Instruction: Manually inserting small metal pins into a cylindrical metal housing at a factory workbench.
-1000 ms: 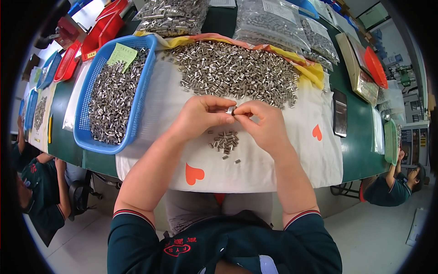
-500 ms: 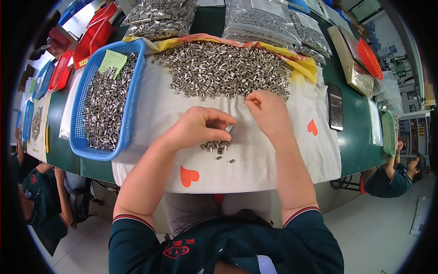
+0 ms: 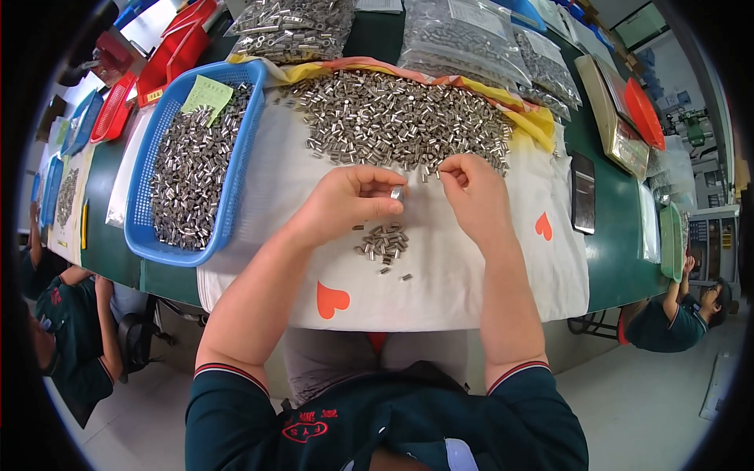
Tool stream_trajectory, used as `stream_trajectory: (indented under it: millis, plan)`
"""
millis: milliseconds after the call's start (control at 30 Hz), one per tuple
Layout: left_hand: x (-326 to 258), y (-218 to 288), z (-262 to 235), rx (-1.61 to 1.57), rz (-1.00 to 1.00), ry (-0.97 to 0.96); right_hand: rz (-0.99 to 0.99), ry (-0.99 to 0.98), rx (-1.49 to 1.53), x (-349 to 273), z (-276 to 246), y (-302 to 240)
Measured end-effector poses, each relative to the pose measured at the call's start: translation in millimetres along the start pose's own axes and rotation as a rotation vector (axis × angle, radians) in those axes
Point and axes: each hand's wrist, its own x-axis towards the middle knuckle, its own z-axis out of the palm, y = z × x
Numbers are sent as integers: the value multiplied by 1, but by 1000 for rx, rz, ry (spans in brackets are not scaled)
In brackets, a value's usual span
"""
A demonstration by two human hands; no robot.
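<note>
My left hand [image 3: 351,202] is closed, with a short shiny metal cylinder [image 3: 397,192] pinched between thumb and fingertips. To its right, my right hand [image 3: 475,192] has its thumb and forefinger pressed together over the near edge of a large heap of small metal sleeves [image 3: 400,118]. A small metal sleeve [image 3: 438,176] shows at those right fingertips. Below my left hand a smaller pile of metal sleeves [image 3: 383,243] lies on the white cloth [image 3: 440,290], with a few loose ones at its near side.
At left stands a blue basket [image 3: 135,212] of metal sleeves with a green paper slip [image 3: 207,97]. Bags of metal parts [image 3: 463,39] line the back. A phone [image 3: 583,192] lies at right. Red trays [image 3: 114,110] stand far left. Other people sit at both sides.
My left hand has moved up and away from the small pile, uncovering more of it. My right hand has shifted slightly right along the heap's near edge. The whole view has shifted slightly.
</note>
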Motion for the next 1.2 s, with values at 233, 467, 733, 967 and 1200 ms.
stream_trajectory:
  millis: [233,467,733,967,1200]
  plan:
    - [0,-1,-1,-78,24,17,-27,-189,446,-9,6,-20]
    - [1,-4,0,-29,76,30,-142,-104,317,-13,10,-22]
    - [-1,1,3,112,75,145,-154,-34,288,-15,14,-24]
    - [-1,-2,2,25,23,9,115,-239,386,-4,5,-9]
    - [-4,-1,14,335,30,-162,128,-61,119,1,10,13]
